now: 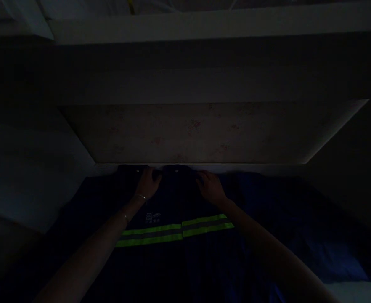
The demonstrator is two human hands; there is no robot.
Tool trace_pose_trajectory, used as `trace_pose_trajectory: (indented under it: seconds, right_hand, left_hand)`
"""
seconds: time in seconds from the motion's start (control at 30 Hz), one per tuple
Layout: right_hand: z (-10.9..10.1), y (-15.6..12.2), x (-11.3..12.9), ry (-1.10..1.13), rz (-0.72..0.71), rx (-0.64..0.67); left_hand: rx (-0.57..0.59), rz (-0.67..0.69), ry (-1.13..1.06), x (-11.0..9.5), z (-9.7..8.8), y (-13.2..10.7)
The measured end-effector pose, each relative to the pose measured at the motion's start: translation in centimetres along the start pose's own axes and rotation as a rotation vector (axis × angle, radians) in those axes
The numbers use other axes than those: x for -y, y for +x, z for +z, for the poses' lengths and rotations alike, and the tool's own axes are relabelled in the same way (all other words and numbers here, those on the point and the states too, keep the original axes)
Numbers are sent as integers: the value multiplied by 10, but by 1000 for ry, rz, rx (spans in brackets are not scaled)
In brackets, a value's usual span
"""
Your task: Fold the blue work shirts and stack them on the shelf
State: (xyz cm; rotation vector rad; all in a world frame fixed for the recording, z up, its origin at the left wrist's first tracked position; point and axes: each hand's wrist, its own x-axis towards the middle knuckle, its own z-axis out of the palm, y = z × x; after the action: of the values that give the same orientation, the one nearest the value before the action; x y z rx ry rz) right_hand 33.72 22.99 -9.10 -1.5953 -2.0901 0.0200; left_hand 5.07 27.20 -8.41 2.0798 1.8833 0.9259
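A dark blue work jacket (166,198) lies spread out in front of me in very dim light. Bright yellow-green bands with a grey stripe (207,225) cross its chest, and a small white print (153,217) sits above the left band. My left hand (148,183), with thin bracelets on the wrist and forearm, is closed on the jacket by its collar. On the other side of the collar, my right hand (211,187) has its fingers curled over the top edge of the cloth. Shadow hides the fingertips in part.
Behind the jacket stands a panel with faded floral print (198,132) in a pale frame. A light ledge (204,27) runs across the top. More dark blue cloth (314,235) spreads to the right, and a pale surface (359,290) shows at the lower right.
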Motion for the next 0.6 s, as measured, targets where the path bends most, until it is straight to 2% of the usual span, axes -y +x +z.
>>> trace_pose_trajectory:
  seconds: [0.07,0.13,0.23,0.33,0.4,0.47,0.53,0.6]
  right_hand:
    - [6,-15,0,-43,-63,109]
    - [18,-27,0,-70,-71,240]
    - [39,-37,2,-114,-35,363]
    - [47,-38,6,-126,-13,393]
    - [39,-38,8,-106,-14,384]
    - [21,-41,5,-80,-24,340]
    - [-3,-48,-8,-87,-28,252]
    - [-28,-57,-35,-151,-13,151]
  left_hand:
    - [67,84,111,24,-11,-32]
    - [156,88,289,48,-17,-59]
    - [296,-95,444,75,-18,-82]
    - [366,-212,444,81,-18,-82]
    - [322,-217,459,81,-27,-78]
    - [226,-177,498,86,-46,-77]
    - [136,-129,553,103,-72,-83]
    - [107,-146,581,128,-103,-97]
